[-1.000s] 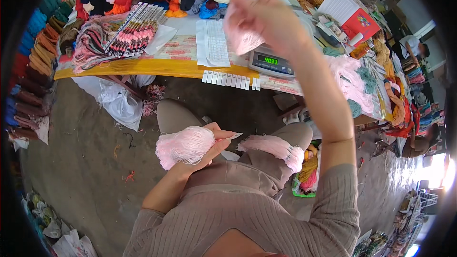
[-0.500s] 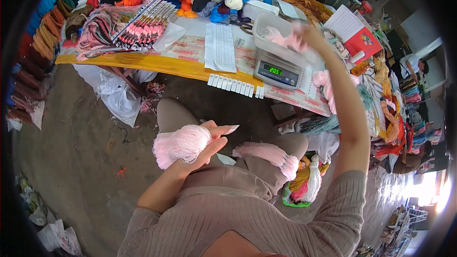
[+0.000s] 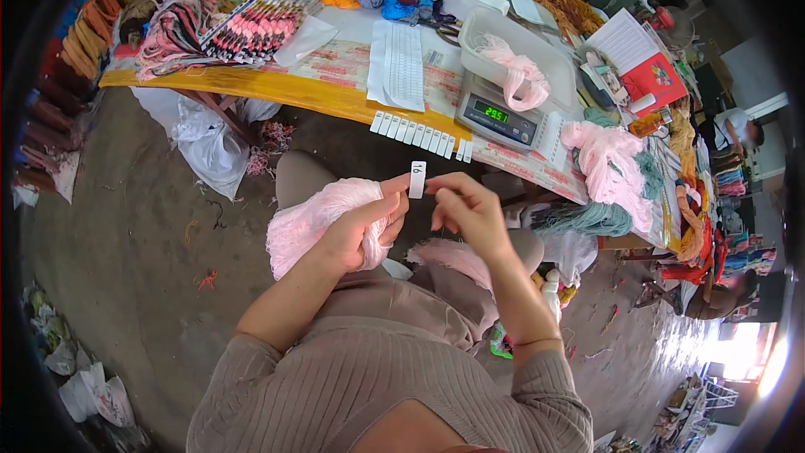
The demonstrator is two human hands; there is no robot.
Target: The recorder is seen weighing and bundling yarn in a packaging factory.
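**Partway along, by the look of it, with plenty left around the grip**

Holding a pale pink skein (image 3: 303,222) in the left hand (image 3: 356,233), bunched mostly to the left of the grip. Also pinching a small white label (image 3: 418,180) upright in the same hand's fingertips, at the right end of the grip. Bringing in the right hand (image 3: 476,216) from the other side, with fingers partly curled and the index tip at or just beside the label's edge; cannot tell whether gripping anything.

Done, apparently: gathering one skein and taking up one label. Not evidently done: fastening the two together, with no tie visible between them.

Left over, judging by placement: a pink bundle (image 3: 449,256) lying right of the grip, a row of white labels (image 3: 404,130) beyond it, a pink heap (image 3: 612,155) farther right, and a pink hank (image 3: 526,84) in a translucent tub (image 3: 555,59) on a lit scale (image 3: 501,122), beyond and right.
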